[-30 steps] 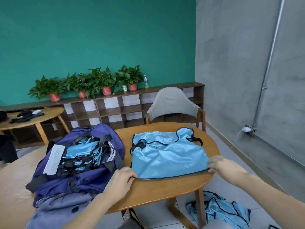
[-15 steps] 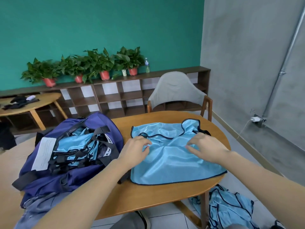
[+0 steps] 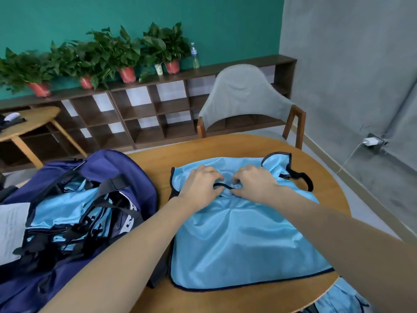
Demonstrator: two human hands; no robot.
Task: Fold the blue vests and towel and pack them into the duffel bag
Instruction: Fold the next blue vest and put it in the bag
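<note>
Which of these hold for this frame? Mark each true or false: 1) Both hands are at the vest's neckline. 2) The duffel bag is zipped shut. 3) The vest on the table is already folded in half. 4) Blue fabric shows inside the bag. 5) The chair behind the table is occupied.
1) True: the left hand and right hand pinch the vest at its black-trimmed neckline.
2) False: the duffel bag lies open.
3) False: it lies spread flat on the table.
4) True: blue fabric lies inside.
5) False: the chair is empty.
</note>
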